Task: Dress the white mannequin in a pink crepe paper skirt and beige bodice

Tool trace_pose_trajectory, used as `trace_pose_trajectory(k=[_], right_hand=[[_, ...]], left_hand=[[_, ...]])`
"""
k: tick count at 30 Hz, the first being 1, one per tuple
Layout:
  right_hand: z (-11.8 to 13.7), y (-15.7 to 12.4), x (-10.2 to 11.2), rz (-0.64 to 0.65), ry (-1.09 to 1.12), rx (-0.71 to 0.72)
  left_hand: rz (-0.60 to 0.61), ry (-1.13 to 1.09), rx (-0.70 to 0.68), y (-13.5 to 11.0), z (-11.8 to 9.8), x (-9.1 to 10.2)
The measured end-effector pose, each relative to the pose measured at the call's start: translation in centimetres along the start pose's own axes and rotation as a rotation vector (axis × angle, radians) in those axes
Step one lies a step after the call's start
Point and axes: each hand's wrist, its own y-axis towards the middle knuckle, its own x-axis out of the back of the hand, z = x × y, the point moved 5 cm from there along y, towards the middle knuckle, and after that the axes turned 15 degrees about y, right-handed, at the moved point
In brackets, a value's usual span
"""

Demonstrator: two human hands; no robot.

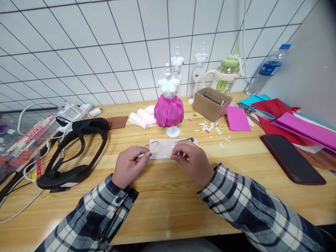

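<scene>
My left hand pinches a thin white strand; whether my right hand grips anything, I can't tell. Between them lies a pale sheet; the front mannequin wears a magenta skirt, torso bare.

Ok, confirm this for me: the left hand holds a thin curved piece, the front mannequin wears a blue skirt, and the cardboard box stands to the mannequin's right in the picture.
Not quite: the skirt on the front mannequin is bright pink, not blue, as the head view shows. The left hand, thin curved piece and cardboard box are as you say.
</scene>
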Motion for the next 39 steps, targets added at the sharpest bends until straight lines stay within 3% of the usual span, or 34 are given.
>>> trace_pose_trajectory(k=[4,8,11,13,14,16,18,21,23,24,27,29,35,39], right_hand=[[1.0,0.1,0.2,-0.050,-0.020,0.080],[1.8,0.1,0.5,-0.074,-0.024,0.167],[1.9,0.1,1.5,-0.137,-0.021,0.181],[1.2,0.3,2.5,-0.203,-0.005,0.101],[0.5,0.5,2.9,-0.211,0.020,0.036],[-1.0,0.8,3.0,-0.162,0.122,-0.129],[-2.2,0.9,2.5,-0.094,0.242,-0.279],[-2.9,0.7,1.4,0.015,0.339,-0.415],[-2.8,0.4,0.8,0.080,0.330,-0.446],[-2.7,0.3,0.5,0.107,0.310,-0.447],[-2.5,0.0,-0.2,0.161,0.250,-0.425],[-2.4,-0.1,-0.4,0.170,0.233,-0.410],[-2.8,0.1,0.0,0.102,0.172,-0.389],[-1.7,0.2,1.2,-0.077,0.018,-0.166]], left_hand=[[0.006,-0.155,0.240,-0.3,-0.1,-0.2],[-0.010,-0.231,0.335,-0.5,0.0,-0.8],[-0.111,-0.157,0.458,-0.2,2.8,-0.5],[-0.220,0.016,0.559,0.0,5.9,0.2],[-0.201,0.142,0.547,0.3,7.2,0.3],[-0.081,0.195,0.491,1.0,9.4,-0.4],[0.052,0.242,0.409,1.5,10.2,-1.4],[0.040,0.347,0.309,1.5,8.6,-1.5],[-0.080,0.304,0.175,1.2,5.8,-0.7],[-0.084,0.234,0.095,1.0,4.3,-0.5],[0.034,0.064,-0.086,0.1,0.3,-0.7],[0.089,0.052,-0.133,-0.3,-1.3,-1.1],[-0.001,0.094,-0.107,-0.5,-2.2,-1.4],[-0.055,0.146,-0.154,-0.5,-2.7,-1.1]])
